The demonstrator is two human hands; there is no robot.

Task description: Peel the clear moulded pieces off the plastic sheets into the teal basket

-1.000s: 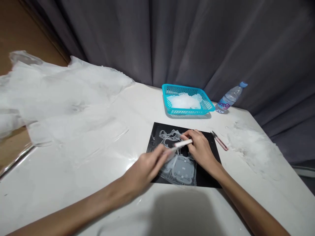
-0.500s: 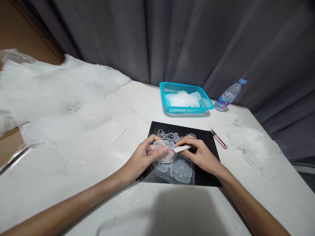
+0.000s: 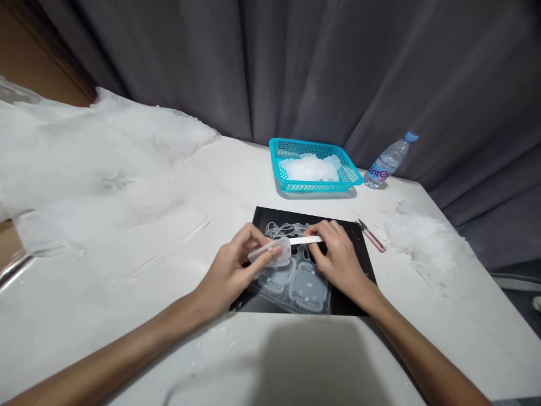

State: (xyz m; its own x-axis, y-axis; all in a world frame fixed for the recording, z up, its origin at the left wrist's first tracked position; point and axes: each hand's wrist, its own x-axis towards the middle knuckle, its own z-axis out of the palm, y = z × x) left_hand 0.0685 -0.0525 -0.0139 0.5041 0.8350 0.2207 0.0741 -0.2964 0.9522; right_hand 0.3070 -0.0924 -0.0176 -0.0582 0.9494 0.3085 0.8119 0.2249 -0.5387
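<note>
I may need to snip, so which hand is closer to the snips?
Right. The right hand is just left of the snips, not touching them; the left hand is farther off, over the left edge of the mat.

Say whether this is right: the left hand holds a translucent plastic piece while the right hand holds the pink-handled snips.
Not quite: the head view shows the right hand holding a white stick-like tool; the pink-handled snips lie beside the black mat. The left hand does hold a translucent plastic piece.
</note>
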